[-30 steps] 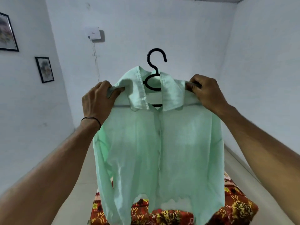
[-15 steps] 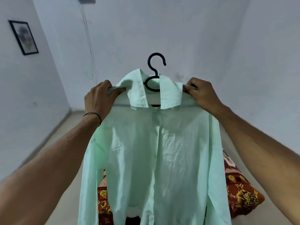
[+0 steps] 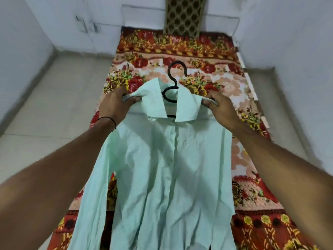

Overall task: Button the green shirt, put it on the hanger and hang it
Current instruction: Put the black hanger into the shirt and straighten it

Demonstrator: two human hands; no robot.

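The pale green shirt [image 3: 167, 168] hangs buttoned on a black plastic hanger [image 3: 173, 82], whose hook sticks up out of the collar. My left hand [image 3: 115, 103] pinches the shirt's left shoulder over the hanger arm. At the other shoulder, my right hand [image 3: 221, 109] grips the same way. The shirt is held up in front of me above the bed, its body and sleeves dangling down. The hanger's arms are hidden inside the fabric.
A bed with a red, floral blanket [image 3: 180, 51] runs from below the shirt to the far wall. A patterned brown pillow [image 3: 183, 15] stands at its head. Pale tiled floor [image 3: 54, 105] lies to the left, white walls on both sides.
The view has swung down from the wall to the bed. Both hands still hold the shirt's shoulders on the hanger, now lower and over the blanket.
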